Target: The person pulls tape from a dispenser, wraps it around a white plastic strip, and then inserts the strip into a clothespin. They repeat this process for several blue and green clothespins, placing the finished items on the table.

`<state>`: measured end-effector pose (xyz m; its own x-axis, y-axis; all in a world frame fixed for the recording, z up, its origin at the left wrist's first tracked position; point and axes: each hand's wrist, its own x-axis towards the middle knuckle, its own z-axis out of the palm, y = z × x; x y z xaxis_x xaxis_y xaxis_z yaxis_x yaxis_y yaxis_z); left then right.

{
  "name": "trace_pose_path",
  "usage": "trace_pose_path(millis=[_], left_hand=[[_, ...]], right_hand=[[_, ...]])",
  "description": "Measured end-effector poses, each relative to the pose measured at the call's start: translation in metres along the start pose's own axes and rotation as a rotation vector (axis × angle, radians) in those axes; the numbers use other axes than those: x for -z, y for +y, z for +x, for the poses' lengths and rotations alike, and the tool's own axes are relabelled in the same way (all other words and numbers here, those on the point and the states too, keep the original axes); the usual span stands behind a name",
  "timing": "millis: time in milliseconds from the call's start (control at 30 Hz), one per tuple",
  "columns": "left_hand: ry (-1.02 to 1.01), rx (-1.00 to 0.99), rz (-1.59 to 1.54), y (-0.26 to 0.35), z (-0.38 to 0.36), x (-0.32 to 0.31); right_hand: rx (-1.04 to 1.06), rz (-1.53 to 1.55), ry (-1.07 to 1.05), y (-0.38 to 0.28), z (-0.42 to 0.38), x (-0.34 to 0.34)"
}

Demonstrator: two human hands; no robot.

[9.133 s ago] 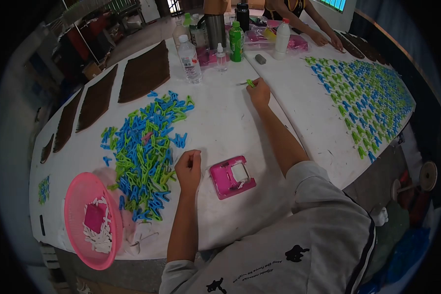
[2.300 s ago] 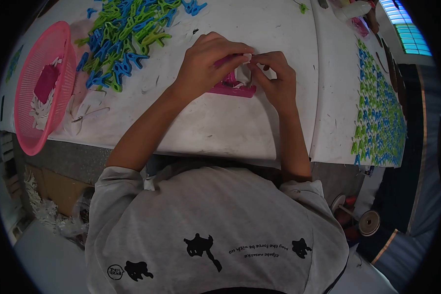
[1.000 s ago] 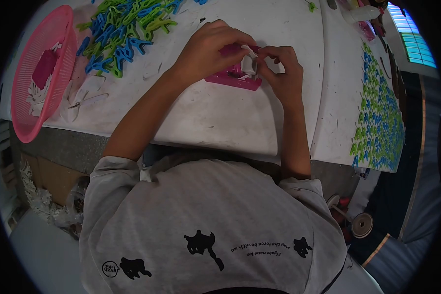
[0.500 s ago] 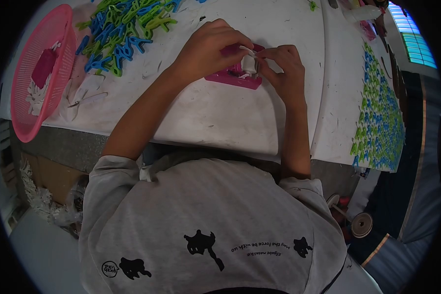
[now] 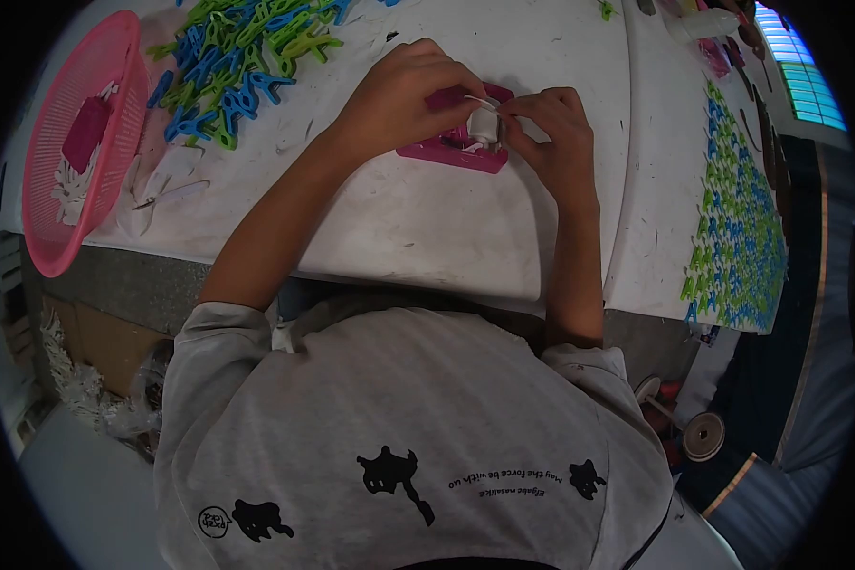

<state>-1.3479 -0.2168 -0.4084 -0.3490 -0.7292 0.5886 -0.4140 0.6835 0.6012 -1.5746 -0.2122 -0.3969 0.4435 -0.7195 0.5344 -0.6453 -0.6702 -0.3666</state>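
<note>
Both hands meet over a magenta plastic tray (image 5: 451,155) on the white table. A thin white strip (image 5: 484,102) runs between their fingertips. My left hand (image 5: 413,95) is closed, its fingers pinching the strip's left end above the tray's left part. My right hand (image 5: 553,138) pinches the other end with thumb and forefinger, at the tray's right side. Beneath the strip, inside the tray, sits a white roll-like object (image 5: 483,126), with small white pieces beside it. The fingertips partly hide the tray's far side.
Blue and green plastic clips (image 5: 228,71) lie heaped at the upper left. A pink basket (image 5: 38,180) with white pieces and a magenta item stands at the left edge. Rows of clips (image 5: 731,228) cover the right side. A white tool (image 5: 171,194) lies near the basket.
The white strip has shifted slightly and looks straighter between the fingertips. Both hands stay almost in place over the tray.
</note>
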Motion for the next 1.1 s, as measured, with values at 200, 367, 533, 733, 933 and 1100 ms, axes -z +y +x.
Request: trace_pose_path(millis=[200, 367, 533, 733, 933, 1100], left_hand=[[0.003, -0.008, 0.001, -0.002, -0.001, -0.002], [-0.023, 0.002, 0.03, -0.001, -0.001, -0.003], [-0.019, -0.013, 0.042, -0.003, -0.001, -0.006], [-0.047, -0.003, 0.043, -0.003, -0.001, -0.006], [-0.056, -0.03, 0.023, 0.001, 0.002, -0.004], [-0.09, 0.067, -0.012, 0.005, 0.005, -0.005]], right_hand=[[-0.003, -0.009, -0.005, -0.001, 0.0, 0.002], [0.001, -0.032, -0.024, -0.001, 0.0, 0.005], [-0.009, -0.045, -0.039, 0.001, -0.001, 0.006], [-0.004, -0.056, -0.041, 0.0, -0.001, 0.008], [-0.009, -0.055, -0.073, 0.001, 0.0, 0.013], [-0.015, -0.03, -0.047, 0.004, -0.003, 0.015]])
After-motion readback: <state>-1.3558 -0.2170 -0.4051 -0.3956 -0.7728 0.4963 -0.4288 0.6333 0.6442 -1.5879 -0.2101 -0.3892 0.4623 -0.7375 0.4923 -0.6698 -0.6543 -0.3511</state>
